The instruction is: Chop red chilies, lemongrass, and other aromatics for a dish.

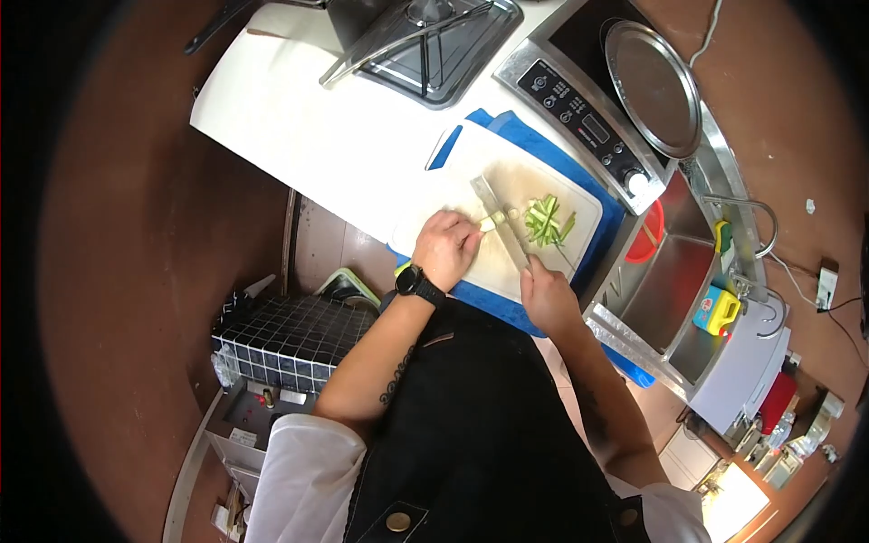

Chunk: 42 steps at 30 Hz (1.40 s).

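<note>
My left hand [448,248], with a black watch on the wrist, pinches a short piece of pale green vegetable [487,223] against a white cutting board [563,197]. The fingertips are curled close to the left side of the knife blade. In my right hand [548,295] is the handle of a knife with a broad metal blade [501,220], which crosses the board beside the piece. A thin slice lies just right of the blade. Farther right on the board sits a loose pile of cut green sticks [546,220]. A blue cloth [523,139] spreads under the board.
An induction cooker [587,129] stands beyond the board, with a round metal lid [653,88] on it. To the right is a steel sink [669,285] with a red bowl [648,234]. A dark metal tray [441,61] with tongs lies at the back; a wire basket [292,339] is lower left.
</note>
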### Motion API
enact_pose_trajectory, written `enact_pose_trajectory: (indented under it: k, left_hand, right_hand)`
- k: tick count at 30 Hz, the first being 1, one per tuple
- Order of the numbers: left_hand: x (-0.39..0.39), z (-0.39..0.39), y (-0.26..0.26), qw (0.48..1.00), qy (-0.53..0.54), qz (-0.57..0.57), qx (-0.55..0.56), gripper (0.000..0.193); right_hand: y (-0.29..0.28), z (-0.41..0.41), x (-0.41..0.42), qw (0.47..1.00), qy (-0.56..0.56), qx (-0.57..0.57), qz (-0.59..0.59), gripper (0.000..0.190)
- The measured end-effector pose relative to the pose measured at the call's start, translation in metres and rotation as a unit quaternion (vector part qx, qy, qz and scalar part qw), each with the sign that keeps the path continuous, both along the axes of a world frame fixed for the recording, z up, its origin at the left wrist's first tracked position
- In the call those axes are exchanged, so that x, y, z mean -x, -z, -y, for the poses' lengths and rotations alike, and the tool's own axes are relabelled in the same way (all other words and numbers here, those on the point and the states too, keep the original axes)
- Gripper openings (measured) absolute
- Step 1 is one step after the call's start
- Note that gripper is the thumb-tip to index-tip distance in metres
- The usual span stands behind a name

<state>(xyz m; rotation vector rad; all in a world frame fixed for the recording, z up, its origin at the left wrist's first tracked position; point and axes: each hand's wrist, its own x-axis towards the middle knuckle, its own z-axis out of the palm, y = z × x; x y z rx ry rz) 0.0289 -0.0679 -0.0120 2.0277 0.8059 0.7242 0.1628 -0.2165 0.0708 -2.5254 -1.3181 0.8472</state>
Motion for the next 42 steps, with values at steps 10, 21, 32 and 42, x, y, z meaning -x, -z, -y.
enact_pose_trajectory:
  k: [10, 21, 32, 42]
  left_hand:
    - [-0.001, -0.003, 0.002, 0.999, -0.01, 0.016, 0.034, 0.008]
    - [-0.009, 0.002, 0.001, 1.0, 0.011, -0.005, 0.018, 0.011]
    - [-0.017, 0.005, 0.003, 0.999, 0.03, 0.016, 0.028, 0.009]
    - [0.03, 0.005, -0.013, 0.997, -0.016, -0.065, -0.038, 0.018]
  right_hand:
    - [-0.043, 0.02, -0.001, 0.998, 0.009, 0.05, -0.029, 0.029]
    - [-0.01, 0.013, -0.01, 1.0, 0.02, -0.006, -0.012, 0.032]
    - [-0.006, 0.011, -0.007, 0.998, -0.039, 0.04, 0.012, 0.032]
    - [-0.041, 0.016, -0.012, 1.0, 0.0, 0.013, -0.01, 0.032]
